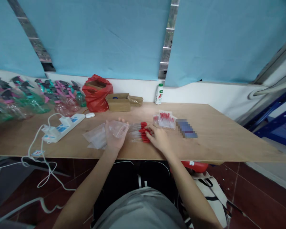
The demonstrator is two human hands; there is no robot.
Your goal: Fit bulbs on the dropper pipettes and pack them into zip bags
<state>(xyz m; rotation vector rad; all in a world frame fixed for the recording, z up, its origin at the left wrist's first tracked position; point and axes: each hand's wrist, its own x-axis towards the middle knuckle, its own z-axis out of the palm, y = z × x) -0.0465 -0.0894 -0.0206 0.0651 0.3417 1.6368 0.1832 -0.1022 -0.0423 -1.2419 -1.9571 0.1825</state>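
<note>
My left hand (114,136) is closed on a clear plastic bag (119,128), its palm partly turned up and the bag lying across the fingers. Under and left of it, more flat clear bags (95,136) lie on the table. My right hand (158,136) is at the red ends of a row of thin, pale rods (137,135), with bent fingers closed on one red-ended rod. The rods lie side by side, red ends to the right; their exact kind is too small to make out. Filled clear bags (165,122) with red-ended rods lie beyond my right hand.
On the wooden table (216,136) are a phone (187,128), a white bottle (159,94), a cardboard box (119,103), a red plastic bag (97,95) and a power strip (64,127) with cables. Several spray bottles (34,103) stand left. A cloth bag (212,194) rests below.
</note>
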